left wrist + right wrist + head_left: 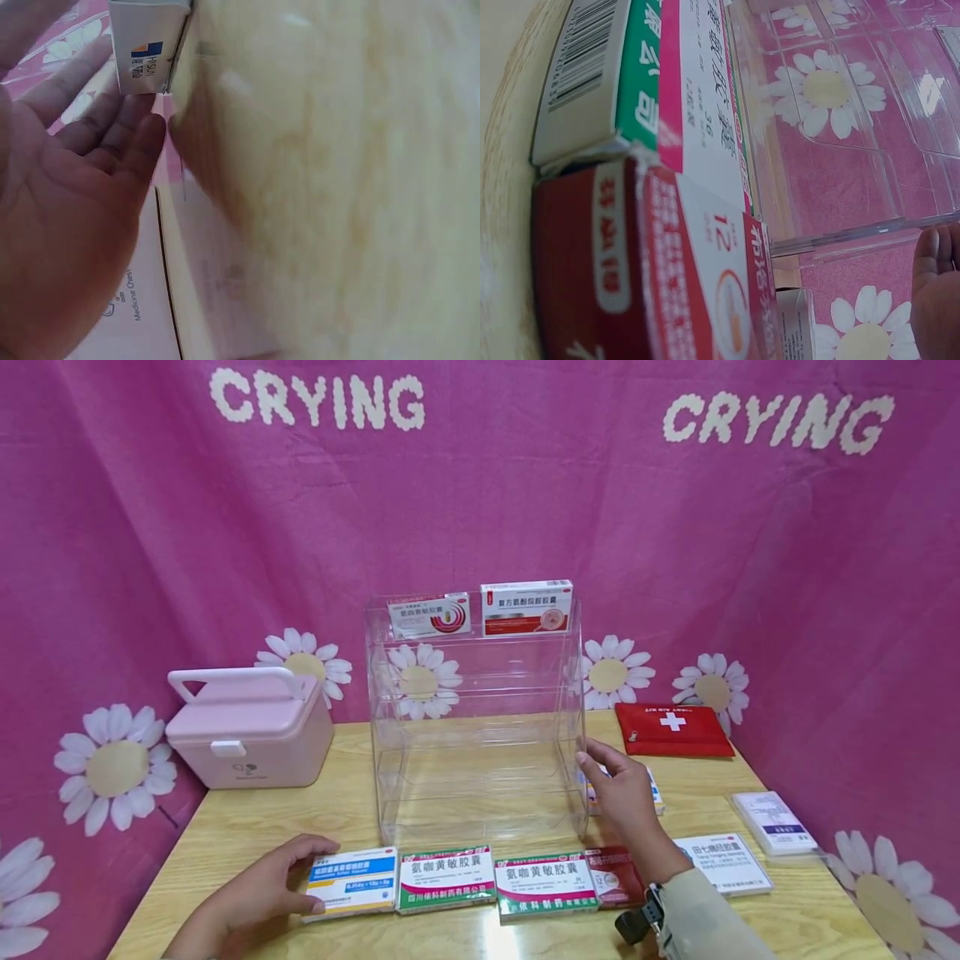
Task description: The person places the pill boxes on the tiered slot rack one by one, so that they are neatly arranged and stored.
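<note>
My left hand point(262, 889) is at the left end of a blue, white and yellow medicine box point(352, 883), thumb by its near corner and fingers by its far edge. In the left wrist view, loosely bent fingers of the left hand point(82, 180) lie beside the end of that box point(146, 49). My right hand point(622, 789) touches the right side of a clear tiered rack point(480, 777) with its fingertips; the right wrist view shows the hand point(937, 285) at the edge of the rack point(840, 240). Two boxes point(429, 616) point(527, 610) stand on the rack's top tier.
Two green-and-pink boxes point(447, 881) point(547, 885), a red box point(615, 877) and a white box point(723, 864) lie along the front. A pink medicine chest point(247, 735) stands at left; a red first aid pouch point(672, 731) and another box point(774, 823) lie at right.
</note>
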Motion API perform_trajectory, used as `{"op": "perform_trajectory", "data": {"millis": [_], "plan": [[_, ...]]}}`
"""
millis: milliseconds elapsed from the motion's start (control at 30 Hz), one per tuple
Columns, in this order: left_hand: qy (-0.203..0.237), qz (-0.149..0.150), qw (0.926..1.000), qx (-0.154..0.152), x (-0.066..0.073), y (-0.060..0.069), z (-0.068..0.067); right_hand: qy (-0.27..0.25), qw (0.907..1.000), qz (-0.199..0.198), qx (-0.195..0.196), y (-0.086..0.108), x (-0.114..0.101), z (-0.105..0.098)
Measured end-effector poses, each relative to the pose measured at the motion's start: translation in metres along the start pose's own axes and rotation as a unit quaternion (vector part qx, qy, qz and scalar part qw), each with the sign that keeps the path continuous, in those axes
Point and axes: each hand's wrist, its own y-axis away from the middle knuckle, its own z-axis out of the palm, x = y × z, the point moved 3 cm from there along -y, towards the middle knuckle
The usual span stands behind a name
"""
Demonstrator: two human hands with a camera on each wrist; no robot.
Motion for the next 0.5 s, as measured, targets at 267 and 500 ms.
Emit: {"op": "perform_trajectory", "data": {"millis": [267,500], "plan": [[-0.040,-0.048,0.9978,-0.021,-0.0023,-0.0011,-0.0005,-0.003,1.0000,0.002,0.005,0.0005,-0.0004,0.0001],[-0.043,-0.028,0.9986,-0.012,-0.0023,0.0014,0.0011,-0.005,0.9999,0.000,0.010,-0.0004,-0.0002,0.0015]]}}
